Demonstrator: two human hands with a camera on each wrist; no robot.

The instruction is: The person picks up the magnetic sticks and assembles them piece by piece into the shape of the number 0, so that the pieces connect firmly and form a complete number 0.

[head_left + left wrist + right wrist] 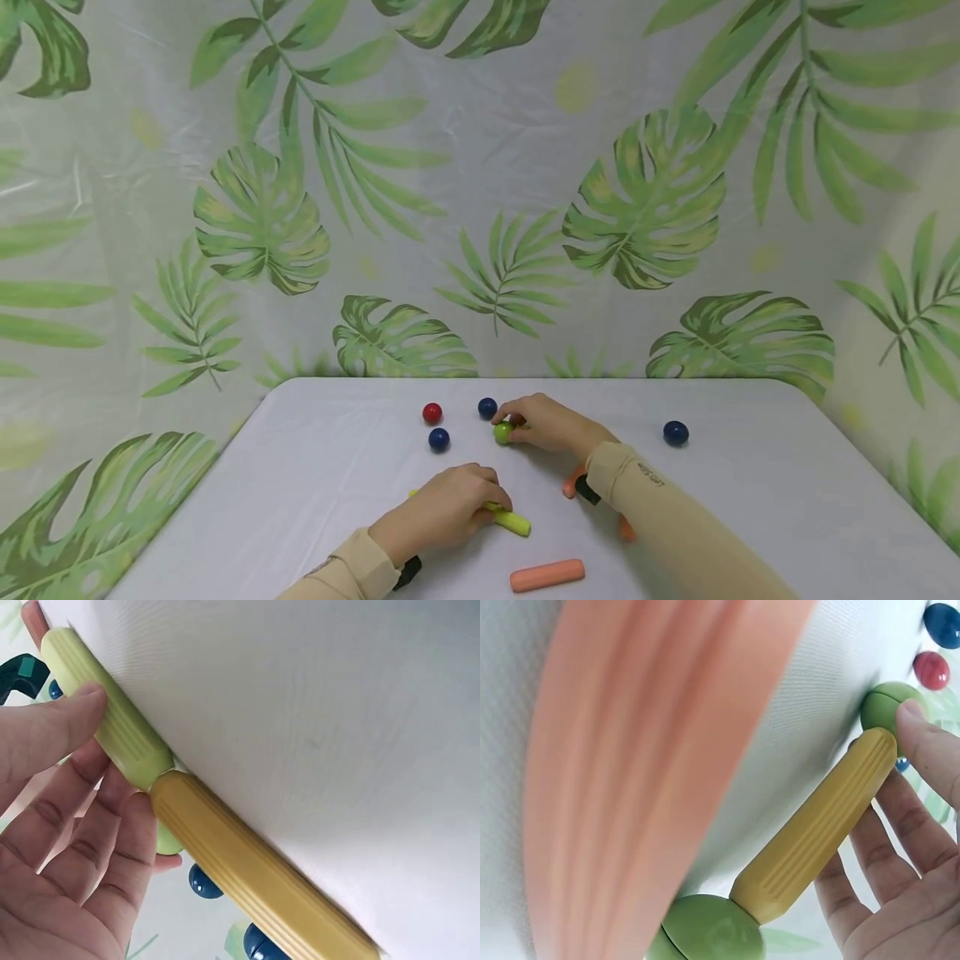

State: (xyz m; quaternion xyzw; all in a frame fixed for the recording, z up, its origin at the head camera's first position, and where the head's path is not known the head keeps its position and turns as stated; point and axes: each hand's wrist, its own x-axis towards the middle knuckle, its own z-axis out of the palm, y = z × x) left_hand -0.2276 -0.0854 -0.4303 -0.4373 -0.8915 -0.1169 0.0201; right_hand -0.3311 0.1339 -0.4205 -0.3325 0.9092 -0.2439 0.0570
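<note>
My left hand [453, 508] pinches a ridged yellow-green stick [112, 712] close over the white table, thumb on its upper face. Against that stick's inner end lies the end of a ridged yellow stick [262, 870]; in the head view my left hand mostly covers it. Farther forward, my right hand [551, 425] pinches a green ball [502, 432] between thumb and fingers. In the right wrist view, a yellow stick [817, 825] runs from that ball to another green ball [712, 930]. My right hand and forearm hide much of this in the head view.
A red ball [432, 413] and two blue balls [438, 439] lie left of my right hand; another blue ball [676, 432] is far right. An orange stick [547, 576] lies near the front, with more orange [627, 529] partly under my right forearm. A leaf-print curtain [502, 208] hangs behind.
</note>
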